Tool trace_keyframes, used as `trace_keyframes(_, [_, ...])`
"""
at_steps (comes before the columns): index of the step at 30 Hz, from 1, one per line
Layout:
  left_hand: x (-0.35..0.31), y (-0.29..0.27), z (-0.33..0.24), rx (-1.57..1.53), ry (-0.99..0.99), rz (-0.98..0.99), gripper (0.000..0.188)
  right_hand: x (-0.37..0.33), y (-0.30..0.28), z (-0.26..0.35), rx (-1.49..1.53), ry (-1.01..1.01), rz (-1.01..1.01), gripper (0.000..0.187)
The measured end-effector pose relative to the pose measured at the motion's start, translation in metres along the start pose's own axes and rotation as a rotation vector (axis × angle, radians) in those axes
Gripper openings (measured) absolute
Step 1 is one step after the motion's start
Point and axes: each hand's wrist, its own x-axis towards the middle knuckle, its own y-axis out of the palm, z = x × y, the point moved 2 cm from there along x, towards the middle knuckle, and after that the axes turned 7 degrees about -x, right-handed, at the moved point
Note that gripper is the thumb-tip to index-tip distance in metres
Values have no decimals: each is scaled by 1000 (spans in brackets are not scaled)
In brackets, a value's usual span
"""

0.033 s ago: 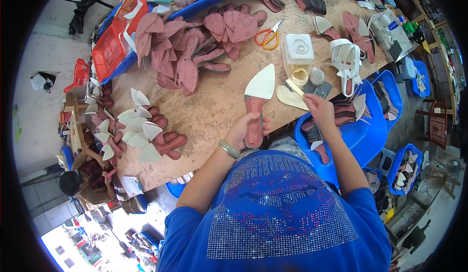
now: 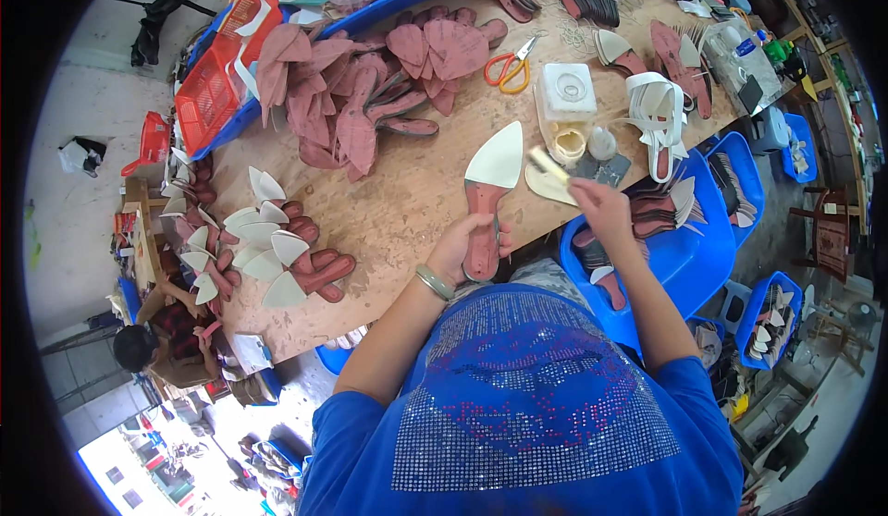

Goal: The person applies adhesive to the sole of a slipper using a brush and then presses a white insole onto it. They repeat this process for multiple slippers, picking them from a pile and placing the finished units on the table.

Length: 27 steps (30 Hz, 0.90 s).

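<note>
My left hand (image 2: 455, 248) is wrapped round the heel end of a reddish-brown shoe insole (image 2: 482, 203), whose pointed front is covered with a cream piece. It is held upright at the table's near edge. In my right hand (image 2: 605, 209) is a small brush (image 2: 550, 164) with a pale handle, gripped between the fingers. The brush head is right of the insole, apart from it, above a cream sole-shaped piece (image 2: 546, 185) on the table. Beside it stands an open jar (image 2: 569, 140) of yellowish paste, with a white square container (image 2: 566, 91) behind.
Reddish insoles (image 2: 351, 100) are heaped at the far left, with cream-tipped ones (image 2: 273, 239) nearer. Orange-handled scissors (image 2: 509, 69) lie at the back. White straps (image 2: 659, 114) stand at the right. A blue bin (image 2: 698, 262) of insoles sits beside my right arm. Another person (image 2: 171, 331) works at the left.
My right hand has shifted slightly left with the brush, whose head has moved left toward the insole. My left hand and the insole have stayed still.
</note>
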Motion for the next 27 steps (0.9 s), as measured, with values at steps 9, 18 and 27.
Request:
trace_keyframes(9, [-31, -4, -14, -57, 29, 26, 29, 50, 9, 45, -80, -201, -227, 11])
trace_keyframes(18, [-59, -26, -22, -14, 68, 11, 39, 69, 48, 57, -309, -258, -193, 15])
trace_keyframes(27, [-99, -52, -37, 1677, 857, -604, 70, 14, -13, 86, 314, -22, 139, 24])
